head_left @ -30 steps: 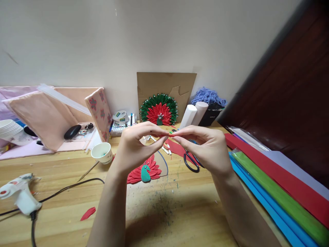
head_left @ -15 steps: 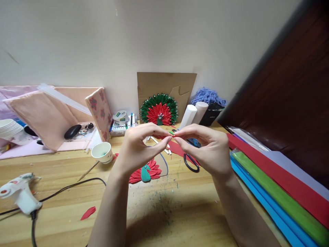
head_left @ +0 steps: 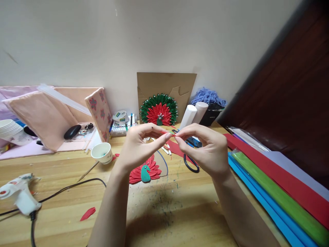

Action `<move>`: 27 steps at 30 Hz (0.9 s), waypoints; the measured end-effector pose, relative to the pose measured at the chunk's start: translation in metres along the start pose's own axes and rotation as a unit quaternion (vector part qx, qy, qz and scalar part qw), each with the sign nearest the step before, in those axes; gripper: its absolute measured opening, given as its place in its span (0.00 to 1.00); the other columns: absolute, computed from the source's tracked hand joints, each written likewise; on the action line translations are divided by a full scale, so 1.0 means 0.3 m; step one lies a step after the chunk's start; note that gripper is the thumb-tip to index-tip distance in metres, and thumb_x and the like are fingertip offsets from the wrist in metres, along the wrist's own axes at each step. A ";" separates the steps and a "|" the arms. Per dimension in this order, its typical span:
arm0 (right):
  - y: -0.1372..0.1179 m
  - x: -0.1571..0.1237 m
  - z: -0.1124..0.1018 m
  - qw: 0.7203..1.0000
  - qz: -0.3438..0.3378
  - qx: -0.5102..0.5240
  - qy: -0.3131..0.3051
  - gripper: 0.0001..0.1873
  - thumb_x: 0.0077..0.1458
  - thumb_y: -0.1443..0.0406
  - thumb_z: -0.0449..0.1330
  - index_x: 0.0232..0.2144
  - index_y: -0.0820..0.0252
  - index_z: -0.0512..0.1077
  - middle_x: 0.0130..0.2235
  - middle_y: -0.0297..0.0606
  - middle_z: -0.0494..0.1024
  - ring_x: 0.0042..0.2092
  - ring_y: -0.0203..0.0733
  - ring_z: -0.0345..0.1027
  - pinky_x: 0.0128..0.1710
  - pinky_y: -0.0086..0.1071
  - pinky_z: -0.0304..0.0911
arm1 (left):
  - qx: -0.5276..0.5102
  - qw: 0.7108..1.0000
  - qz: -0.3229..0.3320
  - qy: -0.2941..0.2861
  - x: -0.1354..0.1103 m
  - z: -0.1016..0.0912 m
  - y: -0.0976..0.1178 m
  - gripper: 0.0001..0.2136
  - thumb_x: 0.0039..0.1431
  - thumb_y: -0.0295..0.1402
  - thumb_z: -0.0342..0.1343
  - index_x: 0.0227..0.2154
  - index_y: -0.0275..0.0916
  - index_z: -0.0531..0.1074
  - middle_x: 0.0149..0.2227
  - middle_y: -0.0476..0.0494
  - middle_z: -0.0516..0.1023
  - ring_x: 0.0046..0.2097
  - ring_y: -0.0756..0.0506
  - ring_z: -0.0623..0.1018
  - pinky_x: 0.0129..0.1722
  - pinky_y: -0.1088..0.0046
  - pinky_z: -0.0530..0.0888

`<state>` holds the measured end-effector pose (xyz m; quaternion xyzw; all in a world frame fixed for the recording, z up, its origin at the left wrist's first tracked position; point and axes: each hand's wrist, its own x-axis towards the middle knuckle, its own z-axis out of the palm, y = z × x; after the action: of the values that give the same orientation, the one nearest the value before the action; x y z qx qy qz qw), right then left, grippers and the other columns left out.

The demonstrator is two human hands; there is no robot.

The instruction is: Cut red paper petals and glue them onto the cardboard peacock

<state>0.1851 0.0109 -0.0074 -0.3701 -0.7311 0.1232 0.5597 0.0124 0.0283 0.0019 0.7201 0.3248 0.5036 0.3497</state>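
Observation:
My left hand (head_left: 142,147) and my right hand (head_left: 207,147) meet at the fingertips above the table, both pinching a small red paper piece (head_left: 173,135). Most of that piece is hidden by the fingers. Below, partly behind my left wrist, lies a paper peacock with a green body (head_left: 145,174) and red petals (head_left: 155,168) on a cardboard base (head_left: 163,164). Beyond my hands, a peacock with green and red feathers (head_left: 167,110) stands against the wall on a cardboard sheet (head_left: 164,82). A loose red petal (head_left: 87,213) rests at the lower left.
A white glue gun (head_left: 23,195) with a black cord lies left, near a paper cup (head_left: 101,153). Black-handled scissors (head_left: 191,168) lie below my right hand. Markers (head_left: 122,128) stand behind. Rolled coloured paper (head_left: 272,181) lines the right edge.
My fingertips have shifted slightly on the red paper piece, and the right hand has drawn a little away from the left thumb. More red shows between them.

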 end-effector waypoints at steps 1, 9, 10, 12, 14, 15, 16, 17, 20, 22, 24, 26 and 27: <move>0.000 0.001 0.000 1.000 0.003 0.002 -0.004 0.01 0.50 0.68 0.61 0.28 0.58 0.73 0.28 0.33 0.76 0.30 0.36 0.69 0.31 0.31 0.67 | -0.008 1.000 0.000 -0.004 0.000 0.001 -0.002 0.05 0.51 0.32 0.60 0.28 0.35 0.75 0.29 0.43 0.79 0.31 0.49 0.78 0.31 0.74 0.76; 0.001 0.004 -0.002 1.000 -0.008 0.005 -0.011 0.03 0.49 0.67 0.61 0.31 0.57 0.73 0.30 0.34 0.76 0.31 0.38 0.71 0.33 0.33 0.69 | -0.040 0.999 -0.022 -0.017 0.002 0.006 -0.013 0.06 0.53 0.33 0.59 0.27 0.35 0.74 0.28 0.43 0.78 0.30 0.49 0.77 0.31 0.74 0.76; 0.002 0.004 -0.003 1.000 -0.026 -0.004 -0.009 0.04 0.49 0.67 0.62 0.32 0.56 0.73 0.31 0.35 0.77 0.32 0.38 0.71 0.34 0.34 0.69 | -0.043 0.999 -0.025 -0.016 0.002 0.006 -0.014 0.06 0.53 0.34 0.59 0.27 0.35 0.74 0.28 0.43 0.78 0.30 0.49 0.77 0.31 0.74 0.76; 0.003 0.004 -0.005 0.997 -0.067 -0.028 -0.009 0.07 0.49 0.69 0.62 0.33 0.55 0.73 0.33 0.35 0.77 0.35 0.40 0.72 0.37 0.35 0.69 | -0.047 0.998 -0.029 -0.016 0.002 0.006 -0.015 0.06 0.53 0.34 0.59 0.27 0.35 0.74 0.28 0.43 0.78 0.30 0.49 0.77 0.31 0.74 0.76; 0.004 0.004 -0.007 0.993 -0.102 -0.051 -0.012 0.09 0.49 0.71 0.62 0.33 0.54 0.73 0.34 0.36 0.78 0.37 0.40 0.72 0.39 0.36 0.69 | -0.050 0.998 -0.031 -0.019 0.002 0.007 -0.016 0.06 0.53 0.34 0.59 0.27 0.35 0.74 0.28 0.43 0.78 0.30 0.49 0.77 0.31 0.74 0.76; 0.005 0.005 -0.007 0.991 -0.116 -0.060 -0.012 0.09 0.48 0.72 0.62 0.34 0.54 0.73 0.34 0.36 0.78 0.37 0.41 0.72 0.39 0.36 0.69 | -0.051 0.998 -0.031 -0.021 0.002 0.007 -0.017 0.07 0.53 0.34 0.59 0.27 0.35 0.74 0.28 0.43 0.78 0.30 0.49 0.76 0.31 0.74 0.76; 0.005 0.005 -0.007 0.990 -0.127 -0.067 -0.012 0.10 0.48 0.72 0.62 0.34 0.55 0.73 0.34 0.37 0.78 0.37 0.41 0.72 0.38 0.36 0.69 | -0.052 0.998 -0.032 -0.022 0.002 0.008 -0.017 0.07 0.52 0.34 0.59 0.27 0.35 0.74 0.28 0.43 0.77 0.30 0.50 0.76 0.31 0.74 0.76; 0.006 0.005 -0.007 0.988 -0.136 -0.074 -0.012 0.10 0.48 0.72 0.62 0.34 0.55 0.73 0.34 0.37 0.78 0.37 0.41 0.72 0.38 0.35 0.69 | -0.052 0.998 -0.033 -0.024 0.001 0.009 -0.016 0.07 0.52 0.34 0.59 0.27 0.34 0.74 0.28 0.43 0.77 0.30 0.50 0.76 0.31 0.74 0.76; 0.008 0.006 -0.006 0.984 -0.155 -0.088 -0.005 0.10 0.48 0.73 0.62 0.34 0.55 0.73 0.33 0.37 0.78 0.36 0.41 0.72 0.37 0.35 0.69 | -0.051 0.998 -0.033 -0.027 0.001 0.010 -0.014 0.07 0.53 0.34 0.59 0.27 0.34 0.74 0.28 0.43 0.77 0.30 0.50 0.76 0.31 0.74 0.75; 0.007 0.006 -0.005 0.984 -0.155 -0.092 -0.002 0.09 0.49 0.72 0.61 0.33 0.54 0.73 0.33 0.36 0.79 0.36 0.41 0.73 0.36 0.35 0.69 | -0.049 0.998 -0.034 -0.026 0.001 0.009 -0.012 0.07 0.53 0.33 0.59 0.27 0.34 0.74 0.28 0.43 0.77 0.30 0.50 0.76 0.31 0.74 0.75; 0.006 0.006 -0.004 0.984 -0.151 -0.094 -0.001 0.09 0.49 0.72 0.61 0.33 0.53 0.73 0.32 0.36 0.79 0.35 0.41 0.73 0.36 0.35 0.69 | -0.047 0.998 -0.035 -0.026 0.001 0.009 -0.011 0.07 0.53 0.33 0.59 0.27 0.34 0.74 0.28 0.43 0.77 0.31 0.50 0.76 0.32 0.74 0.75; 0.005 0.006 -0.004 0.985 -0.147 -0.092 0.000 0.09 0.50 0.71 0.61 0.32 0.53 0.74 0.32 0.35 0.79 0.35 0.41 0.73 0.35 0.35 0.69 | -0.045 0.998 -0.034 -0.028 0.001 0.008 -0.011 0.07 0.53 0.34 0.58 0.27 0.34 0.74 0.28 0.43 0.77 0.31 0.50 0.76 0.32 0.74 0.75; 0.005 0.006 -0.004 0.985 -0.146 -0.089 0.001 0.09 0.50 0.71 0.61 0.32 0.53 0.74 0.32 0.35 0.79 0.34 0.41 0.73 0.35 0.35 0.69 | -0.045 0.998 -0.032 -0.028 0.001 0.008 -0.011 0.06 0.53 0.34 0.59 0.28 0.35 0.74 0.28 0.43 0.77 0.31 0.50 0.76 0.32 0.74 0.75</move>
<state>0.1865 0.0129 -0.0067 -0.3082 -0.7849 -0.0256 0.5370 0.0145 0.0299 -0.0014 0.7069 0.3142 0.4858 0.4069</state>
